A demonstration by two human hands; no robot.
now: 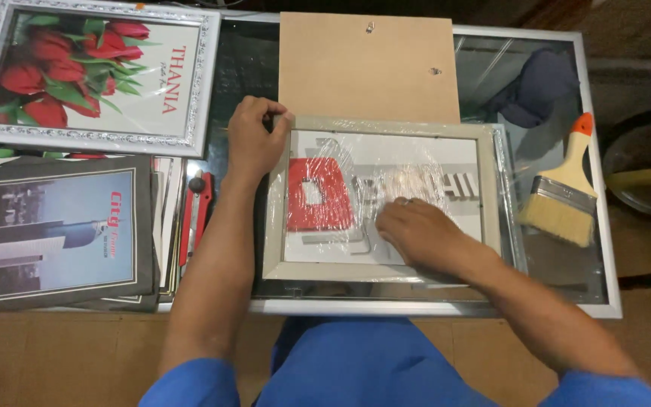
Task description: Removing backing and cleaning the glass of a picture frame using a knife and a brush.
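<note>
A pale-framed picture (386,130) wrapped in clear plastic film lies flat on a glass tabletop (559,290) in front of me. It shows a red square shape and grey lettering. My left hand (254,139) grips the frame's top left corner, fingers curled over the edge. My right hand (416,230) lies flat on the film over the lower middle of the picture, a ring on one finger.
A brown backing board (367,68) lies behind the frame. A paintbrush with an orange-tipped handle (563,200) rests to the right. A red utility knife (196,215), a silver-framed tulip picture (92,75) and a dark-framed building picture (54,234) are to the left.
</note>
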